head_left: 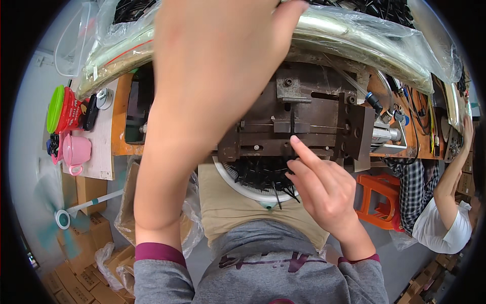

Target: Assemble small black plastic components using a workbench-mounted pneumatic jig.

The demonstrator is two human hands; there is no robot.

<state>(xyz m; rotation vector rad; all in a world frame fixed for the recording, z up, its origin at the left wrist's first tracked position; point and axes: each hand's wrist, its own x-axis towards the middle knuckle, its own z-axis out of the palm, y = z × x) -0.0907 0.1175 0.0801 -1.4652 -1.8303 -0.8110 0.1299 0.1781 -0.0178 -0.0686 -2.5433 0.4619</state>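
Observation:
My left hand [217, 55] is raised close in front of the view and smeared by motion, over the plastic bag [354, 28] at the far side. Its thumb points right; the other fingers run out of the picture. My right hand [324, 190] is at the front of a dark metal fixture [319, 114]. Its index finger is stretched out, the tip at the lower end of a thin black strip [292, 121] standing in the fixture's middle. The other fingers are bent and apart from the index finger. A white round basket [238, 190] of black strips sits below the fixture, partly behind this hand.
Loose black parts [374, 6] lie beyond the bag. A pink cup [77, 151] and a green-rimmed red container [61, 109] stand at left, above a fan [62, 219] and cartons [83, 276]. An orange stool [378, 200] and another person [445, 223] are at right.

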